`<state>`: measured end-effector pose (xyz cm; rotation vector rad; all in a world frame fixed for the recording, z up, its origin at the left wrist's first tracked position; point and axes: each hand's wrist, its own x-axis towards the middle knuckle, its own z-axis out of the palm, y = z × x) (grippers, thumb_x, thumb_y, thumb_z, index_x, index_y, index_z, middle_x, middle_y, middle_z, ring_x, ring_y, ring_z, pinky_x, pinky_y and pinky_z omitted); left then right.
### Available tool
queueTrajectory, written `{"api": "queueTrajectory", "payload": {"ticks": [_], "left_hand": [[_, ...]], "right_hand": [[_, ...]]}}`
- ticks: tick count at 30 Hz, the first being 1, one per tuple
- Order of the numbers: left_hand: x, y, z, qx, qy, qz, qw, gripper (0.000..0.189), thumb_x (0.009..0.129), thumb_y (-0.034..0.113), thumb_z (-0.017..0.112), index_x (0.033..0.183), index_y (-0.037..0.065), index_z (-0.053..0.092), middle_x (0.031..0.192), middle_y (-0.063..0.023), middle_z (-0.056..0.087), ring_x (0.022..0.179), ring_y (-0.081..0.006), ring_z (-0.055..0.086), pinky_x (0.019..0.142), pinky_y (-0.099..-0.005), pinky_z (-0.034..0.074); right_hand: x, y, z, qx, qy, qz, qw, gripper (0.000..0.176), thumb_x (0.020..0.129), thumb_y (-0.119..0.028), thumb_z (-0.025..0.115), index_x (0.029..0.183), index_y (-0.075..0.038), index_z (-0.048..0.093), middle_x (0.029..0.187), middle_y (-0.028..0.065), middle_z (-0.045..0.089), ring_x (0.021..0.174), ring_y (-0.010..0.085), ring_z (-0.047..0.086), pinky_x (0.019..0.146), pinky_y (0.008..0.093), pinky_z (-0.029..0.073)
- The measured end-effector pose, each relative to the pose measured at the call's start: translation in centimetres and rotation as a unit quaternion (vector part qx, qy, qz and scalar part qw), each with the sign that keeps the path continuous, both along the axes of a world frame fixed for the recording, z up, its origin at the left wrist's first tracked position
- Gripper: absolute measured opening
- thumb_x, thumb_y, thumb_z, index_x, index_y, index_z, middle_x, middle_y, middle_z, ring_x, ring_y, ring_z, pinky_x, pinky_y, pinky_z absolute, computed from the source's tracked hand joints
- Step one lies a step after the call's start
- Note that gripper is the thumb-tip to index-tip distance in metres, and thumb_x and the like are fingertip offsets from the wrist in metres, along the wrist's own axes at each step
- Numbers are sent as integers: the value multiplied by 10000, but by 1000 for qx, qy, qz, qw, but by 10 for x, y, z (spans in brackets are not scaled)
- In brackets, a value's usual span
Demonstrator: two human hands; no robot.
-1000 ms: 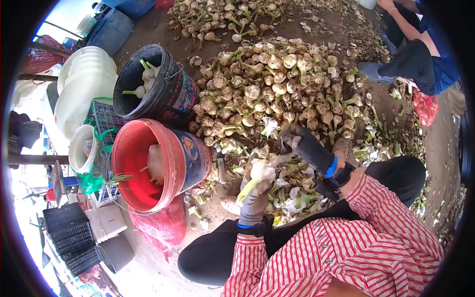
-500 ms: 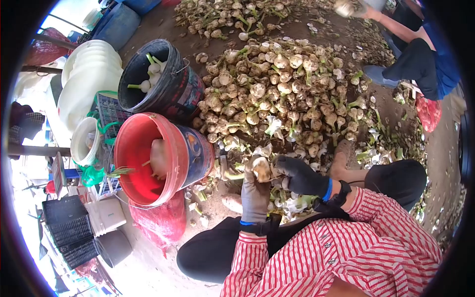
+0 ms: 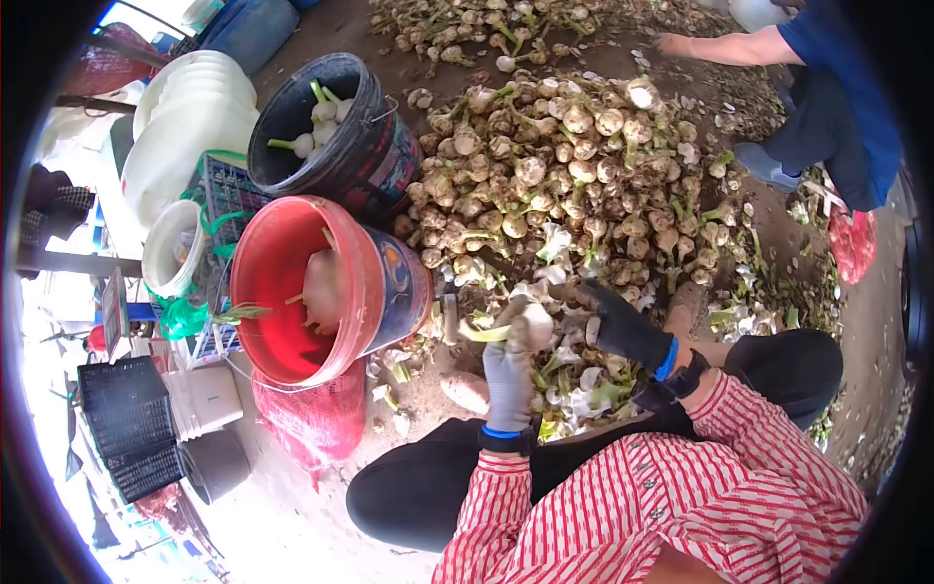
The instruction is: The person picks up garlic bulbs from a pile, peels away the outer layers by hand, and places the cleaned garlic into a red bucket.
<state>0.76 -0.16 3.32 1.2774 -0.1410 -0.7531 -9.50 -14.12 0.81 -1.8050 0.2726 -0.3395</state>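
My left hand (image 3: 508, 378), in a grey glove, is closed around a garlic bulb (image 3: 538, 327). The bulb's outside looks pale, and its green-white stem (image 3: 484, 334) points left towards the red bucket (image 3: 255, 341). Just right of the bulb, apart from it, my dark-gloved right hand (image 3: 625, 329) has its fingers curled; what they hold is too small and dark to make out. Below both hands lie loose peelings and leaves (image 3: 589, 394). A large heap of unpeeled garlic (image 3: 555, 175) rises beyond them. Inside the red bucket sits a pale bulb-like lump (image 3: 322, 290) with stems.
Behind the red bucket a black bucket (image 3: 375, 146) holds several white bulbs with stems. A red mesh sack (image 3: 311, 419) lies in front. Black crates (image 3: 125, 414) and white tubs (image 3: 185, 127) stand at left. Another person (image 3: 842, 107) in blue reaches over the ground at upper right.
My right hand has drawn away from the bulb, to the right and up. The bulb in my left hand now shows a paler side. The other person's arm has lowered towards the ground.
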Motion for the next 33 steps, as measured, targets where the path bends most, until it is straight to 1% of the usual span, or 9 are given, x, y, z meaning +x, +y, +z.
{"api": "queueTrajectory", "payload": {"ticks": [5,12,15,17,19,24,25,31,33], "left_hand": [[-6,-3,0,91,-95,-27,991,273,881,165,541,1079,-22,551,1015,-68,573,873,-96,541,742,-221,444],[2,7,-23,274,-386,-86,877,191,846,132,562,982,5,606,952,-71,589,748,-160,546,670,-276,445],[3,4,0,158,-130,-21,979,187,887,166,527,945,5,603,910,-52,584,729,-105,573,596,-211,466],[36,23,-1,158,-113,-21,981,295,898,274,496,1031,25,581,972,-71,593,781,-131,594,645,-239,491],[67,29,24,-121,153,191,962,400,916,359,427,1145,44,521,1079,-94,580,867,-155,601,724,-257,507],[88,33,52,-286,143,118,940,395,930,329,380,1187,43,471,1172,-80,541,1086,-168,514,969,-297,402],[84,20,46,-346,113,-40,931,394,933,305,364,1221,52,453,1165,-79,543,1118,-178,486,995,-317,363],[17,-25,9,-30,183,-55,981,392,915,284,454,1213,29,467,1037,-88,577,884,-157,567,755,-257,458],[8,-27,-1,-6,151,-95,984,440,913,276,469,1251,1,408,1071,-107,561,927,-165,569,779,-273,476]], "right_hand": [[15,8,50,-104,-1,-15,994,417,734,83,479,1138,-7,518,1013,126,566,925,230,560,770,314,453],[6,15,0,175,69,31,982,412,761,-19,488,1172,-6,478,1019,144,574,956,210,562,820,311,450],[1,17,3,201,90,64,973,361,794,-87,503,1151,-32,505,1046,139,575,957,235,565,820,334,445],[-7,3,-2,58,157,69,983,356,780,-177,555,1116,-60,536,1062,135,579,955,270,572,818,361,445],[-16,-9,-39,-93,222,111,964,388,739,-202,588,1106,-82,551,1066,132,582,980,289,562,832,364,442],[-20,-96,-105,-295,220,-290,884,232,678,-179,568,872,-58,607,808,157,600,754,340,578,704,420,459],[-18,-116,-108,-352,243,-267,864,223,670,-181,566,858,-66,606,795,154,589,741,342,570,689,421,455],[-2,-176,-203,-452,446,-148,758,511,712,-179,520,1213,-89,473,1092,181,542,1014,357,506,836,533,364],[-10,-175,-219,-570,286,-178,749,490,716,-171,517,1197,-85,486,1004,168,564,948,352,529,791,489,402]]}}
